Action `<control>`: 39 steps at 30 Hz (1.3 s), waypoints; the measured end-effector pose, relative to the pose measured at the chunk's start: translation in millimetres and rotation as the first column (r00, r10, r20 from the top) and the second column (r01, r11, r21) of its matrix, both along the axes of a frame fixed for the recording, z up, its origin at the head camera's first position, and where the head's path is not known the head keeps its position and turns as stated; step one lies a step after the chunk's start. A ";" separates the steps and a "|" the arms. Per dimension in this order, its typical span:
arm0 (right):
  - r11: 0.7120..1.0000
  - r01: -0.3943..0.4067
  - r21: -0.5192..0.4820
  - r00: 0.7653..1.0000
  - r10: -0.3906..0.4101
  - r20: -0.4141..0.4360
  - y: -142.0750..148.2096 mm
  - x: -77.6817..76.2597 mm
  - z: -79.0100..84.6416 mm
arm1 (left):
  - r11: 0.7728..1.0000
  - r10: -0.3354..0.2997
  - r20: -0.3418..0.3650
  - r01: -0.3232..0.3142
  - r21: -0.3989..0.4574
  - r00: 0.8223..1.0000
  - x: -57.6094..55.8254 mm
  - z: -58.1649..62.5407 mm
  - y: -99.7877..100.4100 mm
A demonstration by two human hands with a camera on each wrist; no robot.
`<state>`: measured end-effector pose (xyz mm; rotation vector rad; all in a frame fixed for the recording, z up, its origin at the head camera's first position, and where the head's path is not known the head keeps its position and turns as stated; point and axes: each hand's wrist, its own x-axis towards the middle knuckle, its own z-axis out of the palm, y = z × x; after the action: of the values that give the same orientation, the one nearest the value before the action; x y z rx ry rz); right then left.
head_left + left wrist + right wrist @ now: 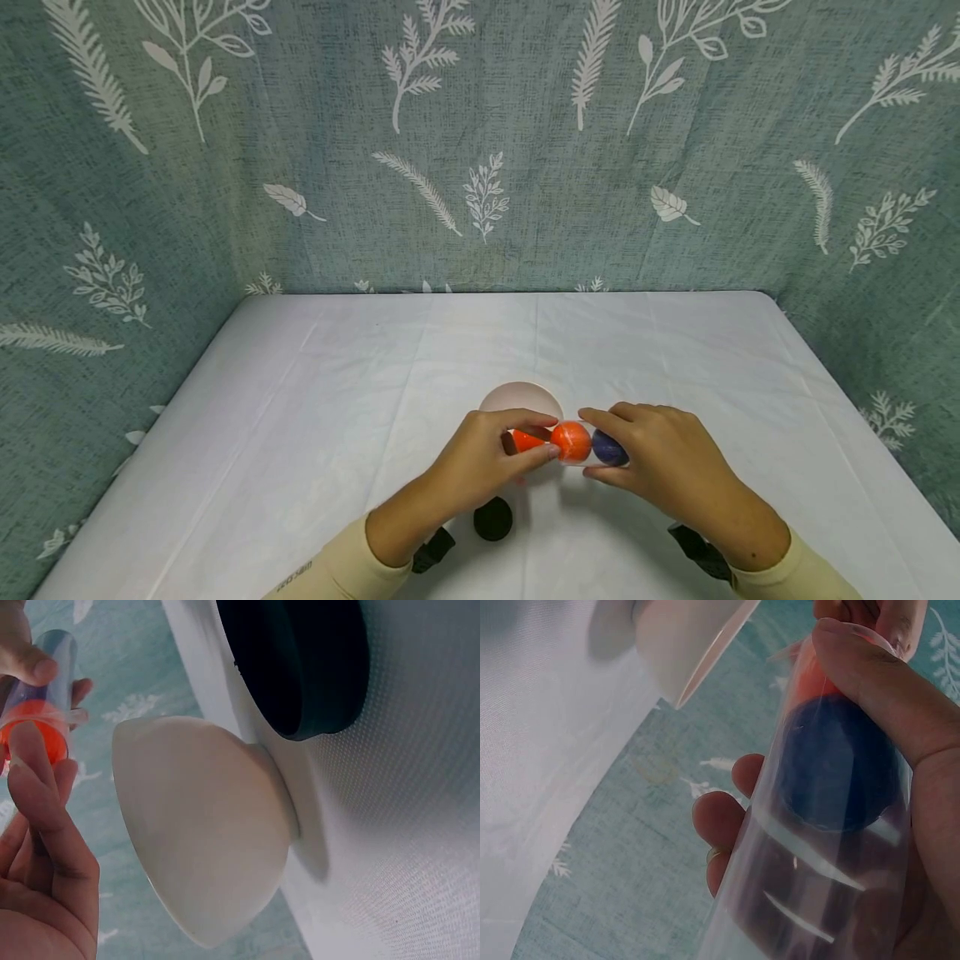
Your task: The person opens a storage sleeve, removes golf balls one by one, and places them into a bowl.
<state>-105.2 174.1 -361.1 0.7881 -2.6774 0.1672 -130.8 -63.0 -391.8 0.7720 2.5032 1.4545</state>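
Observation:
My right hand [667, 450] grips a clear plastic tube [817, 877], its thumb along one side and fingers round the other. Inside the tube sits a dark blue ball [840, 761], with an orange ball [572, 442] beside it at the mouth. The left hand [480, 458] pinches this orange ball at the tube's end between thumb and fingers. Another patch of orange [528, 441] shows through the gap of the left hand; what it belongs to is mostly hidden. Close behind the left hand stands a pale bowl [519, 397], its side plain in the left wrist view.
A black round, shallow, hollow thing [492, 518] lies on the white-covered table [337, 433], in front of the bowl and near the left forearm. Patterned green cloth [525, 192] hangs behind the table and at both sides.

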 end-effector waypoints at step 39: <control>1.000 0.028 0.005 0.998 -0.028 0.061 0.7 -1.7 3.6 | 1.000 0.001 0.001 -0.001 0.011 1.000 -3.2 3.5 -2.1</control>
<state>-106.8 174.8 -357.6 0.7576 -2.7454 0.1816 -134.0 -65.2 -388.2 0.7716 2.4974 1.4700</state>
